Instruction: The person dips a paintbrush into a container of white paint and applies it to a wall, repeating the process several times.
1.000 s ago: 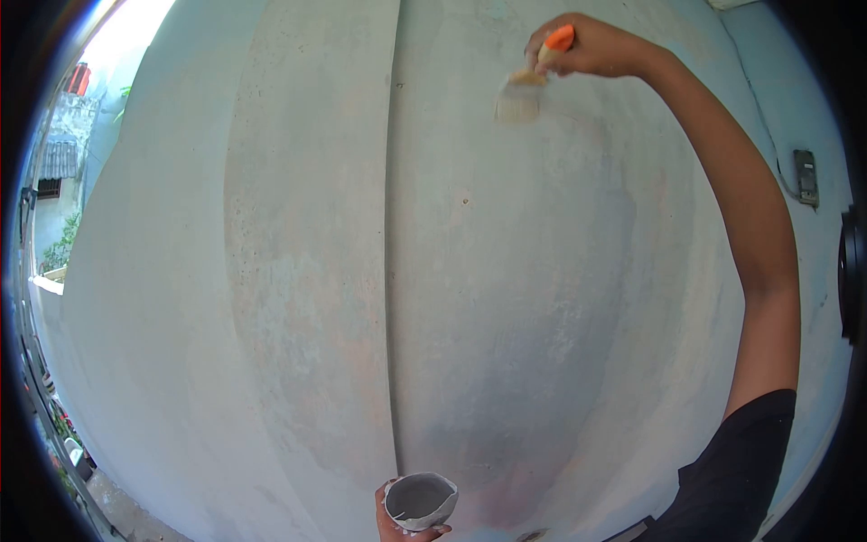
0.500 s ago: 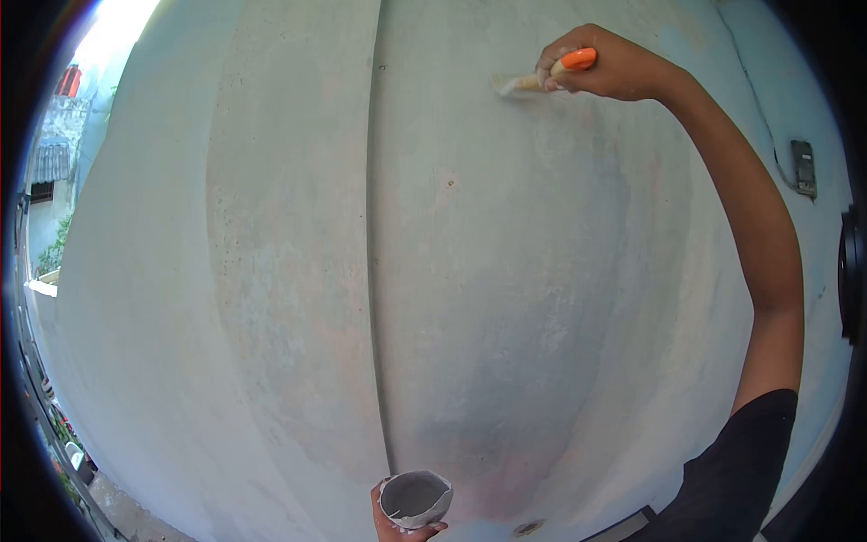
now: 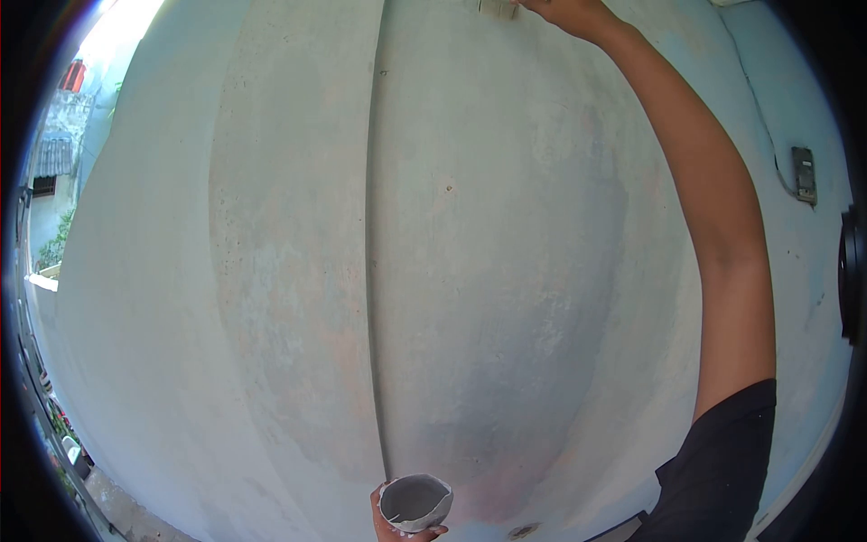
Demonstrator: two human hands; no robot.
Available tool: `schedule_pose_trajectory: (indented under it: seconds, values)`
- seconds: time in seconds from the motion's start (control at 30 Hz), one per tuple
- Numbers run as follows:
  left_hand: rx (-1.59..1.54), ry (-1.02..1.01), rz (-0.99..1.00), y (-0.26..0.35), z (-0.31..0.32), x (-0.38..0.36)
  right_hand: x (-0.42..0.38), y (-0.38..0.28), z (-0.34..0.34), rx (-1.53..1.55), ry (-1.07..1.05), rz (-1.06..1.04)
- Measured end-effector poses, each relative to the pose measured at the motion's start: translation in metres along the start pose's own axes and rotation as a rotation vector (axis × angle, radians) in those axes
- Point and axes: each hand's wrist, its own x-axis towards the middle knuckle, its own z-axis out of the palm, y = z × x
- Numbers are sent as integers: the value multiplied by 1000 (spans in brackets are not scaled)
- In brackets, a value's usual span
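Note:
At the bottom centre my left hand (image 3: 381,517) is wrapped round a rough-edged cup (image 3: 441,517) with grey material inside. My right hand (image 3: 567,13) is raised to the top edge, partly cut off by the frame, its fingers closed on a paintbrush. Only the lower part of the brush (image 3: 498,9) shows, against the wall (image 3: 506,244); its handle is out of view. The wall is pale green-grey with darker, patchy areas on the right of centre.
A vertical seam (image 3: 369,226) runs down the wall. On the right, a small dark box (image 3: 803,175) hangs on a cable. At the far left are a neighbouring building (image 3: 54,154), plants (image 3: 56,246) and a railing.
My right hand has moved up and slightly left with the brush, reaching the top edge of the view. My left hand and the cup have hardly moved.

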Motion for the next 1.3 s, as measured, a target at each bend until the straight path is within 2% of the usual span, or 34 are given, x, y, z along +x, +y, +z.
schedule_pose_trajectory:
  seconds: [0.1,0.2,0.27,0.33,0.43,0.47,0.5,0.57,0.6,0.67,0.8,0.87,1.0,1.03,1.1,1.2,1.27,1.3]
  values:
    - [-20,16,10,-6,-4,-2,-2,-3,6,-82,24,78]
    - [-51,35,5,-3,-7,-2,-20,-17,16,80,-4,42]
    - [-49,44,-15,0,-10,-2,-44,-40,24,-115,-165,-25]
    - [-13,18,-15,2,-16,-2,-62,-63,13,-56,-237,47]
    - [126,-22,37,0,-29,-4,-95,-104,0,173,-511,45]
    - [125,-26,29,3,-30,-7,-105,-118,-3,241,-617,62]
    - [53,-20,-4,7,-30,-9,-113,-129,-6,243,-625,68]
    - [-22,-13,-37,18,-30,-10,-122,-146,-11,449,-845,195]
    - [-64,-37,-44,25,-29,-11,-122,-149,-14,447,-846,193]
    - [-110,-58,-43,32,-30,-13,-120,-152,-18,606,-986,478]
    - [-25,-74,-15,29,-39,-20,-113,-112,-7,480,-941,481]
    - [28,-73,4,30,-43,-22,-100,-92,-12,375,-851,504]
    - [-16,-26,-24,33,-46,-26,-84,-41,-22,217,-515,425]
    - [-22,-19,-31,33,-46,-27,-83,-23,-23,221,-518,431]
    - [-28,-15,-42,39,-40,-25,-82,12,-22,-105,31,158]
    - [-5,-24,-29,43,-33,-25,-77,29,-42,-88,112,278]
    - [23,-40,-8,38,-30,-25,-93,26,-23,-65,107,316]
    - [38,-44,-23,31,-30,-28,-108,26,-2,-125,32,260]
